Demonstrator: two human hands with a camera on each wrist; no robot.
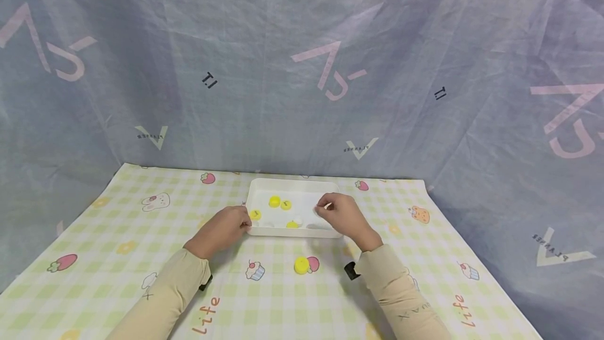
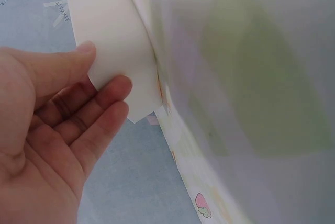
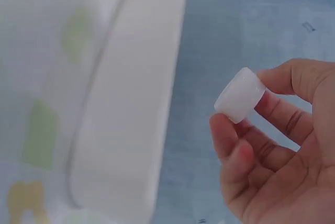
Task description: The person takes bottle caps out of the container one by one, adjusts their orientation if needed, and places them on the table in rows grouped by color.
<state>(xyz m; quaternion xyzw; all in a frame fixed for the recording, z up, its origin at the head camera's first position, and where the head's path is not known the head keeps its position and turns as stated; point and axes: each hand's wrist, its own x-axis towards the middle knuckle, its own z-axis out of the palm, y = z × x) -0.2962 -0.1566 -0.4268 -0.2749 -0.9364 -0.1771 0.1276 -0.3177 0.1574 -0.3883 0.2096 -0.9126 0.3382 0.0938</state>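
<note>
A shallow white tray (image 1: 294,232) lies toward the back of the table. My left hand (image 1: 228,230) pinches its front left corner between thumb and fingers; in the left wrist view the hand (image 2: 63,109) is at the tray's wall (image 2: 115,41). Above the tray's right part, my right hand (image 1: 344,216) holds a white bottle cap (image 3: 241,94) between thumb and fingers. Inside the tray are several yellow caps (image 1: 274,201) and a few pale, white pieces (image 1: 298,220), hard to make out. One yellow cap (image 1: 302,265) sits on the cloth in front of the tray.
A green-and-white checked tablecloth (image 1: 255,303) with printed cupcakes and strawberries covers the table. Behind it hangs a grey-blue curtain (image 1: 264,119) with printed letters. A black band piece (image 1: 351,271) shows beside the right sleeve.
</note>
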